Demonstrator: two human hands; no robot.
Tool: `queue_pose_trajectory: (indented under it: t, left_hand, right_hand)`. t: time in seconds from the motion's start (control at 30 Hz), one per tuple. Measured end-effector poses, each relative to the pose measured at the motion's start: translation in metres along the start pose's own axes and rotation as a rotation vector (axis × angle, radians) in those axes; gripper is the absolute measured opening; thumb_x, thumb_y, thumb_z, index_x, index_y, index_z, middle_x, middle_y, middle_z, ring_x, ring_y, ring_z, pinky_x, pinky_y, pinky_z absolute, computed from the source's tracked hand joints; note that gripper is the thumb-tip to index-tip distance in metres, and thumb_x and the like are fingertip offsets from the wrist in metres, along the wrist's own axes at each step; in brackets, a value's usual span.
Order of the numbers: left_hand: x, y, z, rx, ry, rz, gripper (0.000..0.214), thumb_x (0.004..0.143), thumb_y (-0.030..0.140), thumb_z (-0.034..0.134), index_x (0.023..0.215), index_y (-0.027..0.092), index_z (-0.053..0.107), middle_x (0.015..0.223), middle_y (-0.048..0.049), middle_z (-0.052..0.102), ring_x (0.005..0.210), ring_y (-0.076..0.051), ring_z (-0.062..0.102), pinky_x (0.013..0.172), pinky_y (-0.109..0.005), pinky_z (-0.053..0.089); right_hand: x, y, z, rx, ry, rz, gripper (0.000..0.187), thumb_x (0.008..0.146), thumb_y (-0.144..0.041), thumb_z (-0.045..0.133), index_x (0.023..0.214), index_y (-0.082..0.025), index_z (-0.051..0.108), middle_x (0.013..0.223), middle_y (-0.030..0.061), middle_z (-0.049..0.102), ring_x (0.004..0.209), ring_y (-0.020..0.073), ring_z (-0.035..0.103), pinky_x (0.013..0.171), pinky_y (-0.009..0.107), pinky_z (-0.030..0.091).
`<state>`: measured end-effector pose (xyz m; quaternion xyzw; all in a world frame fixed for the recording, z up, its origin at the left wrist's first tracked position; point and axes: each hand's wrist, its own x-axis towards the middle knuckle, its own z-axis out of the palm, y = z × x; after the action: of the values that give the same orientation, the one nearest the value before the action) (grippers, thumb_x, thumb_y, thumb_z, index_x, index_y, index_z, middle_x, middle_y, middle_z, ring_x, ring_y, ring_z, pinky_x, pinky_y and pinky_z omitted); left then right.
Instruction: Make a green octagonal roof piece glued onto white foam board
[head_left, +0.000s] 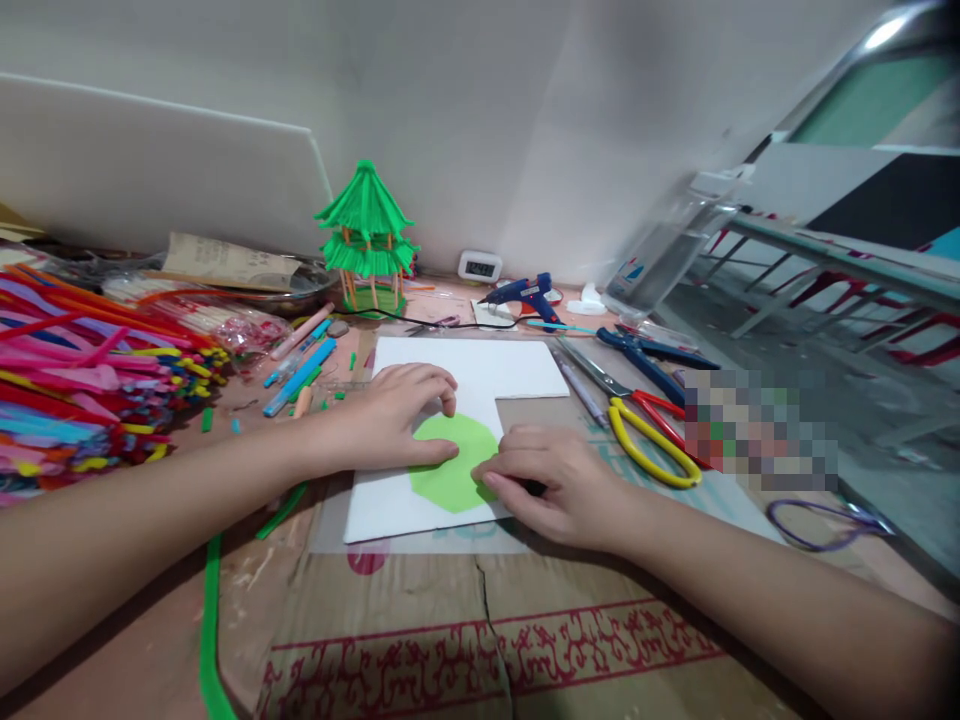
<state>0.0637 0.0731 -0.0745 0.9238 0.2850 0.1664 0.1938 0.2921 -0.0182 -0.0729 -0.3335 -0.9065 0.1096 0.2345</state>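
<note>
A light green paper polygon (459, 470) lies on a white sheet of board (480, 370) that rests on brown cardboard. My left hand (390, 415) lies on the green shape's upper left edge, fingers curled down and pressing it flat. My right hand (551, 480) sits at the shape's right edge, fingers pinched round a small dark tool whose tip touches the paper; I cannot make out what the tool is.
Yellow-handled scissors (649, 440) and blue pliers (652, 355) lie right of the board. A blue glue gun (525, 293) and a small digital clock (480, 266) stand at the back. A green paper pagoda (366, 240) stands behind; piles of coloured pipe cleaners (82, 380) fill the left.
</note>
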Motion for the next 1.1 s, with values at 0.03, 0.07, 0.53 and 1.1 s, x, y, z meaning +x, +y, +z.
queue_pose_trajectory:
  t: [0.03, 0.07, 0.53, 1.1]
  left_hand:
    - [0.000, 0.001, 0.001, 0.004, -0.003, -0.001, 0.030, 0.078, 0.041, 0.069, 0.098, 0.023, 0.057, 0.131, -0.0092, 0.059, 0.127, -0.032, 0.051, 0.107, -0.047, 0.038]
    - [-0.001, 0.002, 0.002, 0.007, -0.007, -0.005, 0.031, 0.077, 0.042, 0.069, 0.098, 0.023, 0.056, 0.131, -0.0095, 0.058, 0.127, -0.033, 0.050, 0.107, -0.048, 0.037]
    - [-0.003, -0.002, -0.008, -0.001, -0.214, 0.048, 0.059, 0.073, 0.037, 0.075, 0.124, 0.018, 0.054, 0.146, -0.0168, 0.045, 0.139, -0.036, 0.036, 0.114, -0.051, 0.032]
    - [-0.003, -0.008, -0.023, 0.020, -0.381, 0.078, 0.072, 0.083, 0.053, 0.068, 0.142, 0.019, 0.045, 0.161, -0.0159, 0.030, 0.151, -0.033, 0.022, 0.119, -0.049, 0.027]
  right_hand:
    - [0.000, 0.000, 0.000, 0.003, 0.006, -0.004, 0.025, 0.096, -0.018, 0.051, 0.083, -0.015, 0.072, 0.070, 0.0059, 0.066, 0.067, 0.0162, 0.058, 0.063, 0.028, 0.042]
    - [0.000, 0.000, 0.000, 0.005, 0.013, -0.008, 0.025, 0.096, -0.018, 0.051, 0.081, -0.015, 0.071, 0.069, 0.0056, 0.065, 0.066, 0.0159, 0.057, 0.062, 0.028, 0.042]
    - [0.000, 0.000, 0.002, 0.023, 0.012, -0.003, 0.024, 0.098, -0.019, 0.050, 0.084, -0.015, 0.070, 0.071, 0.0055, 0.066, 0.068, 0.0162, 0.058, 0.063, 0.028, 0.044]
    - [0.001, -0.006, -0.002, -0.029, -0.122, -0.094, 0.031, 0.100, -0.028, 0.054, 0.124, -0.021, 0.071, 0.156, 0.0150, 0.043, 0.153, 0.0321, 0.017, 0.119, 0.063, 0.021]
